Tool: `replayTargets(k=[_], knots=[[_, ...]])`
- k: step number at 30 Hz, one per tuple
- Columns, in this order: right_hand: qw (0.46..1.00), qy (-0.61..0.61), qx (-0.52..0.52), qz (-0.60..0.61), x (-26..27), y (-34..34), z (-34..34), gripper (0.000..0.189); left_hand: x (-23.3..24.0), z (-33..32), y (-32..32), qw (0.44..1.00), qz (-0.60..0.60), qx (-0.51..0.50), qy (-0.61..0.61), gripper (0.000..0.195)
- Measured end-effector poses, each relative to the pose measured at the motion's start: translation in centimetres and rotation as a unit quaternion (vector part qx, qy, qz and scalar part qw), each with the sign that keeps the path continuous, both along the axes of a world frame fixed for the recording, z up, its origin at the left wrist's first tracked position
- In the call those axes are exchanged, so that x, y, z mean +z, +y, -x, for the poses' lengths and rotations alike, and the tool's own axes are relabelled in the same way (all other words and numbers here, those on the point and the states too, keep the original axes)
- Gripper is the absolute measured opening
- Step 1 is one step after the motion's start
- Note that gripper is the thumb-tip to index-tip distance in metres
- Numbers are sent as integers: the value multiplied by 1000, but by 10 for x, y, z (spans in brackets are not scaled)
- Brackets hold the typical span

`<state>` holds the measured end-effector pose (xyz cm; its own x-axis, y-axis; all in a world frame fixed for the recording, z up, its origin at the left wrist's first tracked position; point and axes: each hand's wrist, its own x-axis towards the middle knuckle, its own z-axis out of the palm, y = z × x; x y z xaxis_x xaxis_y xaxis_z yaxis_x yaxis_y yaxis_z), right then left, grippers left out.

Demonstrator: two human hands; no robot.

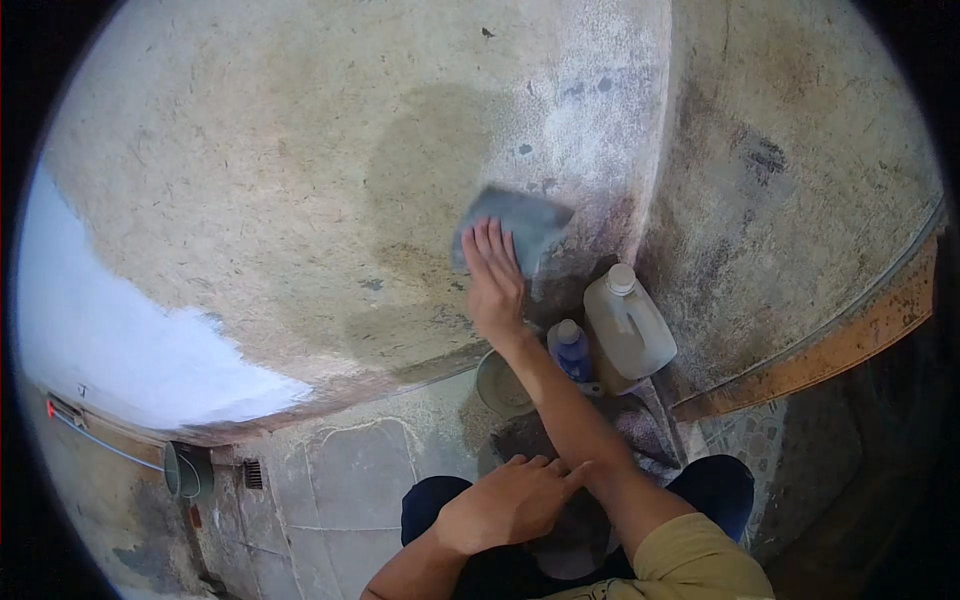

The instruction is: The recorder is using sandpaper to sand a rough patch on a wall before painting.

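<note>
My right hand [495,281] presses a thin grey-green sheet [544,225], cloth or abrasive paper, flat against a stained, worn wall [285,165]. The sheet is slightly blurred, and its top corners stick out past my fingertips. Beside the sheet the wall carries a pale, whitish band [600,112] near the corner. My left hand [510,502] holds nothing that I can see. It rests against my right forearm, above my knees, with its fingers loosely bent and the index finger extended.
Below my right hand stand a whitish plastic jug [637,337], a capped blue bottle [571,356] and a round container [489,386], partly hidden by my forearm. Fresh white paint [127,330] covers the wall's left part. A bucket [178,472] stands near a floor drain [253,474]. An orange-brown board [825,360] edges the right wall.
</note>
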<state>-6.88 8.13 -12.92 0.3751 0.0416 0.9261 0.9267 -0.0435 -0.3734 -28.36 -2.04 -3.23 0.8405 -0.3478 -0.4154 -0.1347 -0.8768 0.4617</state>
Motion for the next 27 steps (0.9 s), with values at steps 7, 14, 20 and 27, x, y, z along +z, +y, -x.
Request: replayTargets(k=[7,14,20,27], knots=[[993,-12,-23,-117,87,-6,-31,44,7,0,2,999,25,27,-25,62],[998,39,-39,-21,-50,15,10,45,0,3,4,999,-1,6,-36,59],[995,46,-35,-83,23,6,1,48,5,11,-2,999,-3,9,-35,57],[994,21,-40,-104,54,1,-18,43,7,5,13,999,34,16,15,54]])
